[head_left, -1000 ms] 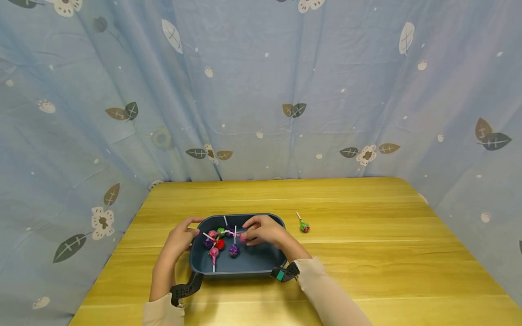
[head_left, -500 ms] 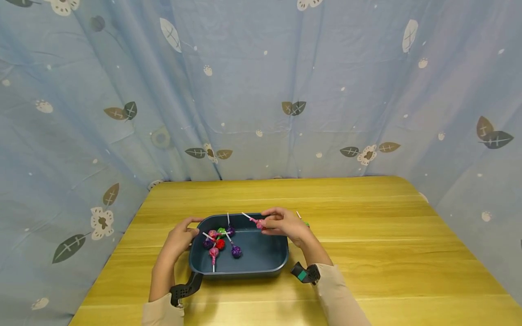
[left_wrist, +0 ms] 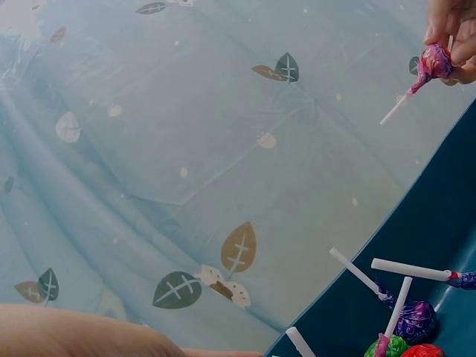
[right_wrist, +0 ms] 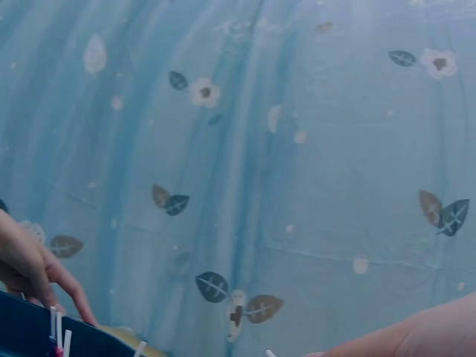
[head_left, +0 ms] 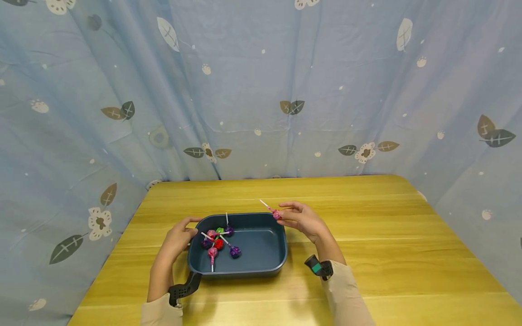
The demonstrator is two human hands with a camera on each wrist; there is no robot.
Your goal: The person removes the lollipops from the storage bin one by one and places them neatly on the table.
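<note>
A dark blue tray [head_left: 261, 253] stands on the table, with several wrapped lollipops gathered in its left half. Among them are a purple lollipop [head_left: 235, 251], a red lollipop [head_left: 219, 244] and a pink lollipop [head_left: 212, 252]. My left hand [head_left: 176, 239] holds the tray's left rim, thumb at the edge and fingers along the outside. Over the right rim at the back, my right hand [head_left: 305, 222] pinches another pink lollipop [left_wrist: 433, 63] by its candy end. Its white stick points up and to the left in the head view.
The yellow wooden table [head_left: 387, 253] extends well to the right of the tray. A blue patterned curtain [head_left: 261, 90] hangs behind it and at both sides. The green lollipop seen earlier right of the tray is hidden behind the right hand.
My right hand has lifted the pink lollipop out of the tray, moving right and up. One purple lollipop has shifted and its stick has swung left. My left hand stays at the rim.
</note>
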